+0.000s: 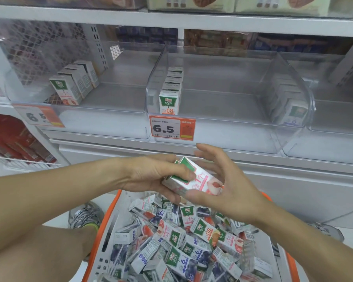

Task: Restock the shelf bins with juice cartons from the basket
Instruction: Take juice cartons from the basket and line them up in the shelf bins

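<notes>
My left hand point(151, 176) grips a peach juice carton point(200, 180), white with a green top, tilted above the basket. My right hand point(222, 180) has relaxed fingers cupped under and behind the carton's right end, touching it. The white basket with an orange rim point(110, 216) stands below, piled with several mixed cartons point(181, 241). On the shelf, the clear left bin point(90, 117) holds a short row of peach cartons point(73, 84). The middle bin point(222, 131) has a row of orange cartons point(170, 92) at its left side. The right bin point(334, 147) is behind the curved divider.
Blueberry cartons point(289, 104) stand seen through the curved clear divider. Orange price tags point(172, 128) reading 6.5 hang on the bin fronts. Red boxes point(14, 143) fill a wire rack at lower left. My shoes point(84, 216) stand beside the basket.
</notes>
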Motion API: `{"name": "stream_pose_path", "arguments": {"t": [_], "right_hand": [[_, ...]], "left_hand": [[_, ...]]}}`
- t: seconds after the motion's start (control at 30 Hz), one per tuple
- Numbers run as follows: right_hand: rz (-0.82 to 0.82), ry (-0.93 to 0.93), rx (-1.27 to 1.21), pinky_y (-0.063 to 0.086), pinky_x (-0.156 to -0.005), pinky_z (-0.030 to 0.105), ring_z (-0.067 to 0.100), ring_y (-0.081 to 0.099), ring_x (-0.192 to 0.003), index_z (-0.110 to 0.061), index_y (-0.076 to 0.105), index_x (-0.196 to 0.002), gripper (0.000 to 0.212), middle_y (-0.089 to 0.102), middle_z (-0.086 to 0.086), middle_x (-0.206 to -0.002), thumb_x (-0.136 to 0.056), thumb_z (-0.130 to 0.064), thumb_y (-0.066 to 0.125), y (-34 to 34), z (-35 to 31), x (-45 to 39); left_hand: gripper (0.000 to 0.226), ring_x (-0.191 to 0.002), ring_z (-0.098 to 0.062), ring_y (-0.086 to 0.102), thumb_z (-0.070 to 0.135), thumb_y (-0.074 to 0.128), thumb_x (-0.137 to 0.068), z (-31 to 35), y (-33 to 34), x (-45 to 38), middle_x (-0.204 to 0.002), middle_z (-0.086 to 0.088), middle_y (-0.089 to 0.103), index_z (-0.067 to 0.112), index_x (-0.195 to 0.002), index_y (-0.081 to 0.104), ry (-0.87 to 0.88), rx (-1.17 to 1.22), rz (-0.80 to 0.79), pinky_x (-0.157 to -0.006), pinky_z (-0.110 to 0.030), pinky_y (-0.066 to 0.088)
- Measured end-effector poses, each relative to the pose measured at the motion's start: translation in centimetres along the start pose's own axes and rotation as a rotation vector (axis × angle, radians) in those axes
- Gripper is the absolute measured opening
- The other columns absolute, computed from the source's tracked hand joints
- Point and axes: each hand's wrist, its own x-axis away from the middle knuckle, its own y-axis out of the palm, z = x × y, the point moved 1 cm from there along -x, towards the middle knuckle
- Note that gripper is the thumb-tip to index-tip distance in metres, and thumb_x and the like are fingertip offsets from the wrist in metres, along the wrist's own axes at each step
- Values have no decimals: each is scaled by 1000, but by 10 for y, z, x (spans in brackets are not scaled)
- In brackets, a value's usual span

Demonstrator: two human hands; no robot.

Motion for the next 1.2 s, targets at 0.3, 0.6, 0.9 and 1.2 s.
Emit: {"name": "stream_pose_path", "arguments": {"t": [0.3, 0.6, 0.9, 1.2], "right_hand": [[-80, 127, -177, 59, -85, 46, 25, 71, -95, -26, 65, -116, 68, 68, -2, -113, -56, -30, 97, 21, -14, -22], [108, -290, -103, 57, -83, 26, 9, 65, -105, -36, 56, -128, 71, 52, -18, -126, -67, -29, 92, 52, -66, -68], [345, -442, 784, 46, -102, 43, 24, 51, -125, -20, 57, -133, 67, 57, -2, -135, -75, -40, 84, 18, -48, -124], [326, -310, 820, 48, -86, 34, 17, 56, -122, -32, 32, -148, 65, 44, -17, -146, -93, -51, 59, 34, -66, -142]], "left_hand": [[80, -91, -24, 71, 20, 90, -57, -4, -36, 39, -98, -11, 73, 4, -124, 48, 76, -129, 170, -77, -30, 57], [69, -95, -27, 74, 22, 97, -58, 30, -82, 118, -103, -8, 76, 21, -117, 62, 336, -450, 586, -92, -54, 55], [110, -96, -15, 63, 86, 75, -33, 90, -194, 151, -105, 13, 63, 26, -123, 52, 191, -1051, 1011, -82, -34, 49], [115, -140, -25, 41, 43, 94, -58, 91, -284, 112, -154, -6, 41, 14, -151, 33, -150, -1307, 939, -113, -33, 33]]}}
